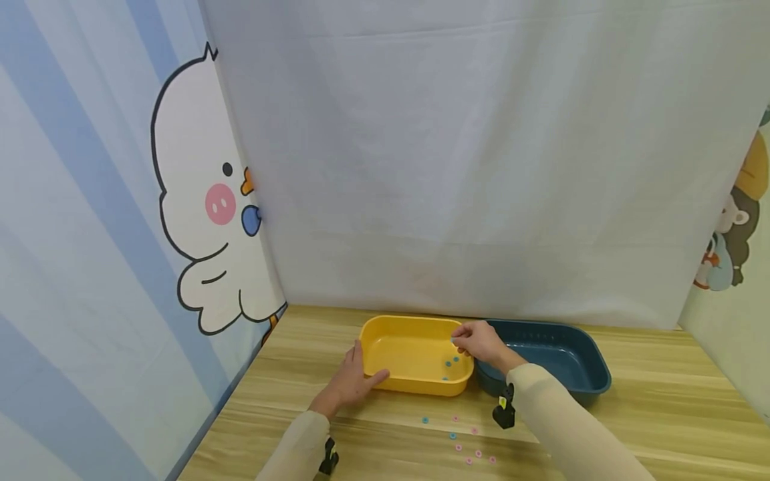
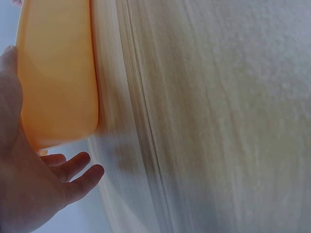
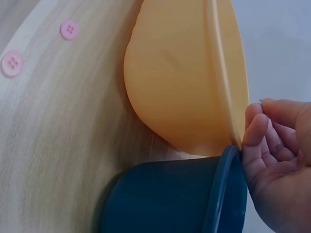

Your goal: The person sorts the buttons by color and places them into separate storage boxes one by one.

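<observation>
At the left end of the yellow basin (image 1: 415, 385), my left hand (image 1: 350, 381) rests on its corner, thumb at the front rim. The left wrist view shows this hand's (image 2: 34, 184) lower fingers spread loosely beside the basin's wall (image 2: 60, 87). Over the basin's right end, my right hand (image 1: 484, 344) pinches a small blue button (image 1: 453, 339) between thumb and fingertips. Only a sliver of that button shows in the right wrist view. A few blue buttons (image 1: 448, 364) lie inside the basin below this hand.
A dark blue basin (image 1: 559, 357) stands against the yellow one's right end, under my right forearm. Pink buttons (image 1: 478, 453) and a couple of blue buttons (image 1: 453, 435) lie scattered on the wooden table (image 1: 289, 374) in front. A pale curtain (image 1: 451, 167) hangs behind.
</observation>
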`<state>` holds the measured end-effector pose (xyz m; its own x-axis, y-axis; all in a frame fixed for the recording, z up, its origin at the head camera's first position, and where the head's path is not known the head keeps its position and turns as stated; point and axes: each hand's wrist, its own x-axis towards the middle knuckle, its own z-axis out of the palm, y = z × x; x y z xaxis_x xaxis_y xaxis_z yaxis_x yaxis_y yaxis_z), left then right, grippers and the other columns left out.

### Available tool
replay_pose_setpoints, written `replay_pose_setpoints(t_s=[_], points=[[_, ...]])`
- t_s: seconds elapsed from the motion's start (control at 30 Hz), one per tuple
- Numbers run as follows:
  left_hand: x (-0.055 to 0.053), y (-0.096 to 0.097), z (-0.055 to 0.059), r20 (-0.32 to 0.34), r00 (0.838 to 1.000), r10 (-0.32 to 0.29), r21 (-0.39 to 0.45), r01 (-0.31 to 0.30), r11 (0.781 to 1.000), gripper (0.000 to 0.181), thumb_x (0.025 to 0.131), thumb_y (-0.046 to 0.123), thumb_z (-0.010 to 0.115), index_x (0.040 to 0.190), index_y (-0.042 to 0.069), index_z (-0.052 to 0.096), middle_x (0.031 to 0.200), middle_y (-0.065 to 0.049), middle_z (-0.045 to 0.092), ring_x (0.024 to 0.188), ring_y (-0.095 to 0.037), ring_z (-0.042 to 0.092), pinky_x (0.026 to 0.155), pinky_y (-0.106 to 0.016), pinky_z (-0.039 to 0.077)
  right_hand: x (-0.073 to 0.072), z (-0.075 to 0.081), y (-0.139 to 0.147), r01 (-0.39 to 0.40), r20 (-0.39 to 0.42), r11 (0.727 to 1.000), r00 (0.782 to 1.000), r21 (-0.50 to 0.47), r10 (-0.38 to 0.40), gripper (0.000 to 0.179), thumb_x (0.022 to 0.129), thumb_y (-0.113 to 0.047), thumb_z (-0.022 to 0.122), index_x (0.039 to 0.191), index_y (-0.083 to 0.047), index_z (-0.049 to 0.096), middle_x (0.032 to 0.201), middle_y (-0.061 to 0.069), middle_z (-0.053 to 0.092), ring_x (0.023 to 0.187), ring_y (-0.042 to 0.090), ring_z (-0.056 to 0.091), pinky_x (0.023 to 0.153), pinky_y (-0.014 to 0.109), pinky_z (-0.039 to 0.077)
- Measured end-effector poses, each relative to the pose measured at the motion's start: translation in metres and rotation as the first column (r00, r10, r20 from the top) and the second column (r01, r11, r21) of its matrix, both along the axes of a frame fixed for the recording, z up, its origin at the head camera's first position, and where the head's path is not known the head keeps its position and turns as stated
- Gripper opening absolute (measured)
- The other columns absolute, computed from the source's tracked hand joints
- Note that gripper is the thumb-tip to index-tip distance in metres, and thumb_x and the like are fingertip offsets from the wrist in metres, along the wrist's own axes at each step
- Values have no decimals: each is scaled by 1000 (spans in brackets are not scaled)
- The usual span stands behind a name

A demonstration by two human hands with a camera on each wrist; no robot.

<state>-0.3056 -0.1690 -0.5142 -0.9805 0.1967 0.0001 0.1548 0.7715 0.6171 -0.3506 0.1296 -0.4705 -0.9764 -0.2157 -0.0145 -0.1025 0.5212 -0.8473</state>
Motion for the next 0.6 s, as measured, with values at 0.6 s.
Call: replay_pose_setpoints(t_s=[0.6], points=[[1, 1, -1, 4, 1000, 3, 9, -3, 1000, 99, 90, 52, 56, 148, -7, 1, 149, -32, 14, 134, -43, 24, 106, -53, 25, 7, 2, 6, -61, -16, 998, 998, 3, 61, 19, 92, -6, 60, 107, 5, 64, 92, 19, 65, 83, 36, 60, 69, 38, 52]])
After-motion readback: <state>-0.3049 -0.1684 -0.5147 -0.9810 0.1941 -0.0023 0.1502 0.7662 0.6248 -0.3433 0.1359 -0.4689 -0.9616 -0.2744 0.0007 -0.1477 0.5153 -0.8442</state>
